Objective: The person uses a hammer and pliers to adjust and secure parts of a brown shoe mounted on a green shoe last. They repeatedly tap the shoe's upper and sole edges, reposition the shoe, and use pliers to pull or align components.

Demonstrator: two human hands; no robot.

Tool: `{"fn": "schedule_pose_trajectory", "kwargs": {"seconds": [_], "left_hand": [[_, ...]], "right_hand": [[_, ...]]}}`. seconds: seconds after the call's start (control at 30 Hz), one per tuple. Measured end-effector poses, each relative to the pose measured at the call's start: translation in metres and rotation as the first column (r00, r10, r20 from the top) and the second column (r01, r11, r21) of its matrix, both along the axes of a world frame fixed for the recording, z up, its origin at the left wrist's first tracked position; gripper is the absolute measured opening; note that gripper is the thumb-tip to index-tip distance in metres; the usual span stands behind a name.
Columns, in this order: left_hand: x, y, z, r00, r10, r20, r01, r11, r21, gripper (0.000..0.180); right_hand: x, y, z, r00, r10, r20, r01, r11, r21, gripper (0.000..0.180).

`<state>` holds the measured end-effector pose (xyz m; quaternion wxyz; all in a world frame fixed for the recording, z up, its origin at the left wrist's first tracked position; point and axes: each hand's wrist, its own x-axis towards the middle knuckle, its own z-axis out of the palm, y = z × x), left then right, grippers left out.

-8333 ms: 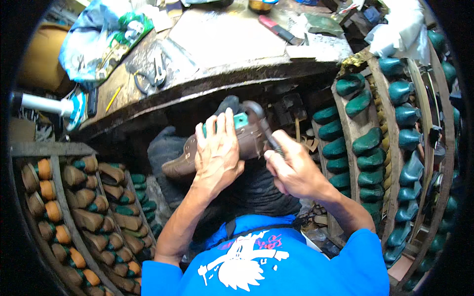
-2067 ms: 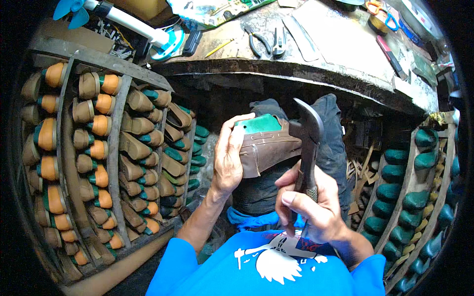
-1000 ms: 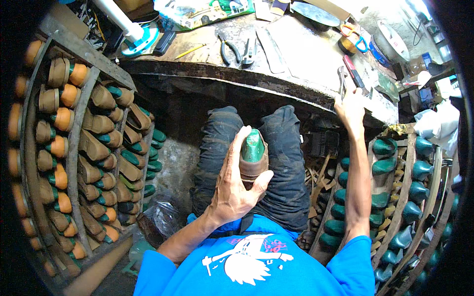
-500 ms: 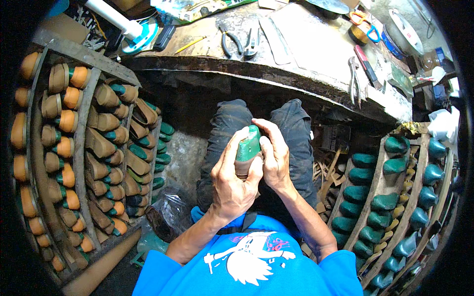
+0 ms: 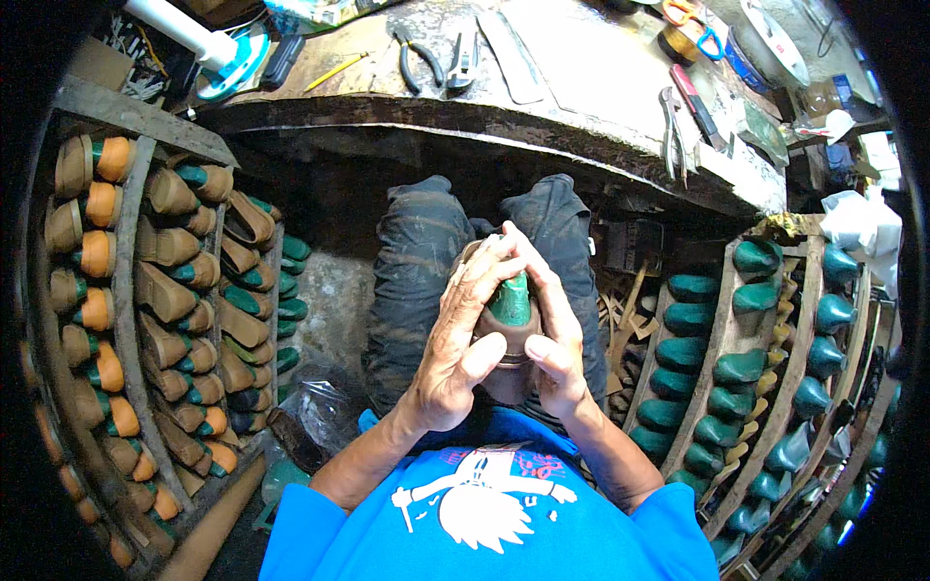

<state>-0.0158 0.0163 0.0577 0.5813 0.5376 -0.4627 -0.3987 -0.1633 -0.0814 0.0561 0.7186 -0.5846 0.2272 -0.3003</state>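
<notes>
Between my knees I hold a brown shoe fitted on a green shoe last. My left hand wraps its left side, with the fingers stretched up along it and the thumb on the brown part. From the other side my right hand presses against it, its thumb also on the brown part. The fingertips of both hands come together over the far end, which they hide. Some of the green surface shows between the palms.
Racks of brown shoes on lasts stand at my left. Green lasts fill racks at my right. Ahead is a workbench with black-handled pliers, more pliers, a red-handled knife and orange-and-blue scissors.
My fingers have closed together over the far end of the shoe, covering more of the green. More of the brown part shows near my thumbs. The whole view has shifted slightly.
</notes>
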Motion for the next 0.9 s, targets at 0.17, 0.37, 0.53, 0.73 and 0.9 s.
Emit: {"fn": "schedule_pose_trajectory", "kwargs": {"seconds": [0.17,0.37,0.53,0.73,0.9], "left_hand": [[-0.012,-0.004,0.003,0.989,0.145,0.04,-0.14,0.985,-0.104,0.063],[-0.013,-0.007,0.0,0.98,0.19,0.064,-0.182,0.978,-0.106,0.056],[-0.012,-0.015,0.002,0.983,0.184,0.007,-0.183,0.981,-0.056,0.066],[0.016,0.0,-0.004,0.94,-0.158,0.301,0.192,0.978,-0.086,0.123],[0.029,-0.024,-0.028,0.855,-0.079,0.512,0.203,0.96,-0.191,0.128]], "right_hand": [[0.006,0.005,-0.006,0.999,-0.046,0.029,0.047,0.998,-0.042,0.089],[0.012,0.003,-0.008,0.996,-0.071,0.062,0.071,0.997,-0.002,0.083],[0.017,-0.006,0.0,0.995,-0.086,0.043,0.088,0.995,-0.045,0.075],[-0.063,-0.078,-0.076,0.902,-0.384,0.196,0.268,0.856,0.442,0.061],[-0.22,-0.17,-0.267,0.146,-0.635,-0.759,0.462,0.722,-0.515,0.053]]}}
